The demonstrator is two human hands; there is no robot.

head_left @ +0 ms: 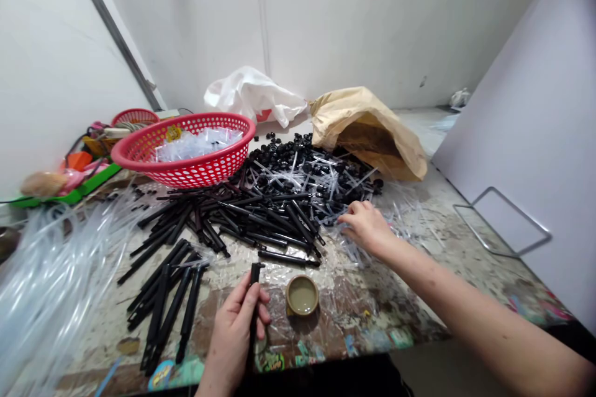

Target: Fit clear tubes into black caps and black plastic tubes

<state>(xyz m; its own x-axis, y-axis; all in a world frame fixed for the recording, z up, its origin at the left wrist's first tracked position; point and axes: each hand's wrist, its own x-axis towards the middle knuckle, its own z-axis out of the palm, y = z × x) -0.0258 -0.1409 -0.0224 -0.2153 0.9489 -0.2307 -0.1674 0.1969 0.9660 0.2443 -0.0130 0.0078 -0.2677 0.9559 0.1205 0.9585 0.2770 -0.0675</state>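
Observation:
My left hand [235,322] is wrapped round a black plastic tube [255,274], held upright near the table's front edge. Just right of it stands a small round cup [302,296] with a pale liquid inside. My right hand [367,228] reaches into the right side of a heap of clear thin plastic tubes [356,253]. Its fingers are bent down together, and whatever is at their tips is too small to make out. Several loose black tubes [279,223] lie in the middle, with more [170,304] at the front left. Behind them is a pile of small black caps [279,158] mixed with clear straws.
A red perforated basket [195,170] holding clear plastic pieces stands at the back left. Long clear tubing [60,285] spreads over the left side. An opened brown paper bag [367,111] and a white plastic bag [251,93] lie behind. A bent metal wire frame [503,223] stands at right.

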